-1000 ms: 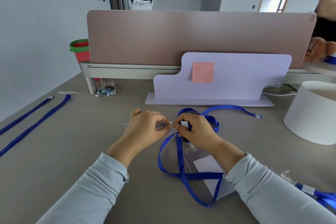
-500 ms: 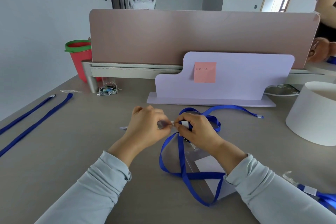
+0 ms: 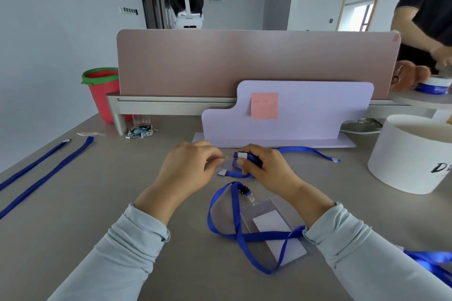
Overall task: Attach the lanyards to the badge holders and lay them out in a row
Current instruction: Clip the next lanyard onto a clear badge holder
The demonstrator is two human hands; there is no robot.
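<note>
Holder is lying flat on the table, just nearer than the hands. Its long axis is running near-right to far-left, with the clip end pointing away. A lanyard end is being pinched in the curled fingers of the right hand. Left hand fingers are being held curled, tips together; contents cannot be told.

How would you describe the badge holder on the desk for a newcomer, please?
Find the lilac stand with the pink note. Nearer than the left hand and right hand lies the clear badge holder; unlike the loose lanyards at left, it holds a white card.
</note>
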